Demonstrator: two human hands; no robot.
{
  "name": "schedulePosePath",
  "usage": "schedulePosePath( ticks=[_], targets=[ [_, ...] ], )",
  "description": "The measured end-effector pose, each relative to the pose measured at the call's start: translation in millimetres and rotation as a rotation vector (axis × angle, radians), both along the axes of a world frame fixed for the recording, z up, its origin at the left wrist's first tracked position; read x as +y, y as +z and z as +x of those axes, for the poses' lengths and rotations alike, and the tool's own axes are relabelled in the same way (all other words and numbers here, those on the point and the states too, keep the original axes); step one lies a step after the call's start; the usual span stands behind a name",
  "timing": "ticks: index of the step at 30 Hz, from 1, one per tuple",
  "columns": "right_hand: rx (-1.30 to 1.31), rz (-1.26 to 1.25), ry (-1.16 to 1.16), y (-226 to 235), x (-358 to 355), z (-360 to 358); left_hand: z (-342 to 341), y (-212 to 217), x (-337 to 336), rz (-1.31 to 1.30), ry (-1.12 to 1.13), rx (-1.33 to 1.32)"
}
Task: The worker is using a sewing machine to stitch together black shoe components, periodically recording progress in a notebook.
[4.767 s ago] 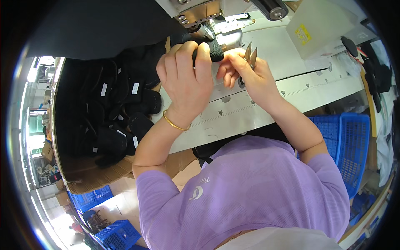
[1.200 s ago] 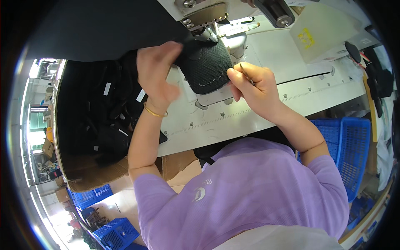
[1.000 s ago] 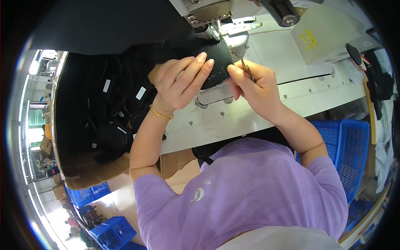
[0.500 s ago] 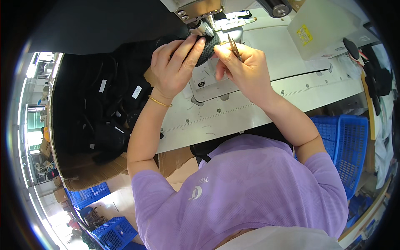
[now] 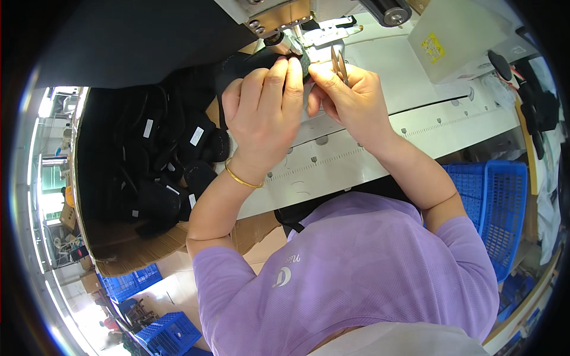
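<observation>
Both hands (image 5: 265, 113) (image 5: 350, 101) press black fabric (image 5: 249, 64), seemingly.

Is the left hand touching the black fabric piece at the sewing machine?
Touching. In the head view, the left hand has its fingertips pressed onto the black fabric piece.

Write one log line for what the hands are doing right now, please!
left hand: pressing black fabric piece | right hand: holding small snips, touching fabric | place: under sewing machine head | table: white

The left hand (image 5: 264, 113) covers most of the black fabric piece (image 5: 249, 62); the sewing machine (image 5: 279, 15) above it runs off the top edge
</observation>
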State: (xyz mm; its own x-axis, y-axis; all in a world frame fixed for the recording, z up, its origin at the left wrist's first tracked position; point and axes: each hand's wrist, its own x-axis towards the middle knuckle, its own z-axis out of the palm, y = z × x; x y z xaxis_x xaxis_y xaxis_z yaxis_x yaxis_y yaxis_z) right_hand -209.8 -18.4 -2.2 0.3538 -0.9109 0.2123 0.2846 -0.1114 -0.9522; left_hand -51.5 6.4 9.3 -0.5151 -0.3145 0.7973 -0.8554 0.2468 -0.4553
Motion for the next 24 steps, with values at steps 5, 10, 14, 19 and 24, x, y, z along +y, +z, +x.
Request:
schedulePosePath(
  ticks=[5,10,14,19,24],
  targets=[
    [-0.026,0.043,0.024,1.8,0.6,-0.2,-14.7,8.9,24.7,0.153,0.27,-0.021],
    [-0.074,0.082,0.033,0.5,-0.2,-2.6,-20.4,14.3,42.6,0.208,0.063,0.015],
    [-0.119,0.13,0.04,-3.0,-3.1,-5.6,-22.8,12.6,39.0,0.197,-0.152,0.002],
    [-0.12,0.128,0.04,-5.1,-4.1,-3.9,-24.9,8.4,24.8,0.16,-0.136,0.055],
    [-0.125,0.107,0.035,-2.3,-1.9,-2.7,-21.6,7.5,10.2,0.133,-0.088,0.058]
  ],
)
